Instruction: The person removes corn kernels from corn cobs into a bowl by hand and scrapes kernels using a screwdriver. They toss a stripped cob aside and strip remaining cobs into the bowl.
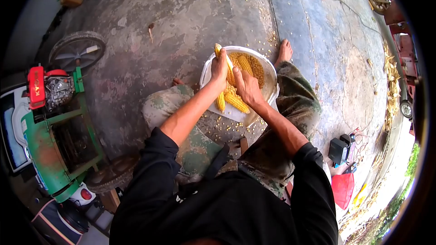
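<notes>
My left hand [220,71] is closed round an ear of corn [230,77] above a white basin [205,70]. A pale strip along the ear is bare of kernels, and its yellow tip stands out above my fingers. My right hand [248,90] is closed at the ear's lower part, its thumb pressed against the side; the fingers underneath are partly hidden. In the basin lie loose yellow kernels [258,70] and several more ears, one whole ear [237,102] near the front and another ear [245,65] toward the back.
Kernels are scattered on the concrete floor [168,27] round the basin. To the left stands a green machine [43,147] with a red engine [37,86] and a wheel [77,51]. On the right are a black box [337,150], a red bag [342,189] and dry husks [391,81].
</notes>
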